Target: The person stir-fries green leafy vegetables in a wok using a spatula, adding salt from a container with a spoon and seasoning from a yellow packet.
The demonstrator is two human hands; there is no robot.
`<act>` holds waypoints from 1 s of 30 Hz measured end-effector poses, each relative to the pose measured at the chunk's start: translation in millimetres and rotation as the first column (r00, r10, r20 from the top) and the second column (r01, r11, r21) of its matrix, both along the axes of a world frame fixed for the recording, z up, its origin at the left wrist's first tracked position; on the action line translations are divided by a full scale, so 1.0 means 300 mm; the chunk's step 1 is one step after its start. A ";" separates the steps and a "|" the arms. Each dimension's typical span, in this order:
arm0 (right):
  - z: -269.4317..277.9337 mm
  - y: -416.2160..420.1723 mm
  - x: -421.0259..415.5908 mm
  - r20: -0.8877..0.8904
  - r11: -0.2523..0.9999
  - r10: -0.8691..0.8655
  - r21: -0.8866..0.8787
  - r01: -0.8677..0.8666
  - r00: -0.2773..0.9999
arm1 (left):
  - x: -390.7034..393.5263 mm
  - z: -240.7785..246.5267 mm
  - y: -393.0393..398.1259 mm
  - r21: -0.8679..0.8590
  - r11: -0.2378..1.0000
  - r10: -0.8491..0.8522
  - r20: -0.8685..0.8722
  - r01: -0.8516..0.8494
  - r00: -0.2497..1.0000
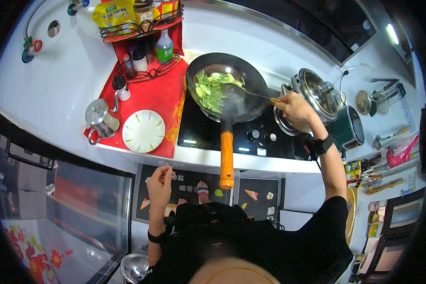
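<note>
My right hand [295,108] grips the wooden end of a metal wok turner [257,94]. Its head lies in a dark wok [250,110], against cut green vegetables [213,93]: thin strips and pale slices gathered on the left side. Steam blurs the lower part of the pan. The wok's orange wooden handle [227,156] points toward me over the counter edge. Held low in front of the counter, my left hand [160,183] has its fingers curled together, with nothing plainly visible in them. It is nearest to a white plate [143,131] with a leaf-like pattern.
A black glass cooktop [198,133] carries the wok and, to the right, a glass-lidded steel pot [314,94]. Left on a red mat [145,96] stand a metal pitcher [102,119] and a seasoning jar [121,88]. A wire rack [152,74] holds bottles.
</note>
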State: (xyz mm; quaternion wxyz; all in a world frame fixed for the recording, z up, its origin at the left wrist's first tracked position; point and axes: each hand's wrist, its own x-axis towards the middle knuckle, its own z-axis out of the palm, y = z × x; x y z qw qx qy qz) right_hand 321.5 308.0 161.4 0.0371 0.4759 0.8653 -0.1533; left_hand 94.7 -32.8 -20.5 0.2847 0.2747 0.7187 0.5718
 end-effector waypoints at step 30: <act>0.192 -0.303 0.056 -0.040 0.957 0.224 0.196 -0.213 0.974 | -0.033 0.000 -0.041 0.009 0.999 0.042 0.002 -0.042 0.999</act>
